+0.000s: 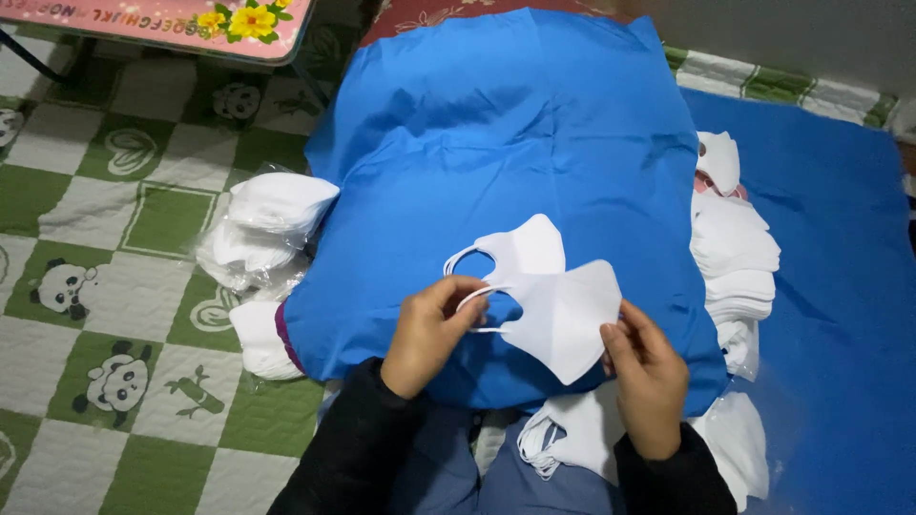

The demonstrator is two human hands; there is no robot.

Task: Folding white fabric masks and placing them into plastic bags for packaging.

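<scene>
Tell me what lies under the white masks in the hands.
The two white masks, held by the left hand and right hand, lie over blue cloth. Whatever the cloth covers is hidden.

We see two hands holding a white face mask [563,319] over a big blue cloth [515,143]. The left hand [429,334] pinches the thin ear loop [474,296] at one end of the mask. The right hand [649,372] holds the other end with its fingertips. A second white mask [520,253] lies just behind the first one, touching it. On the right we see a tall stack of white masks [735,267]. On the left, more masks sit in a clear plastic bag [258,229] on a green and white mat with pandas [105,315]. More white masks [577,434] rest on the lap below the hands.
</scene>
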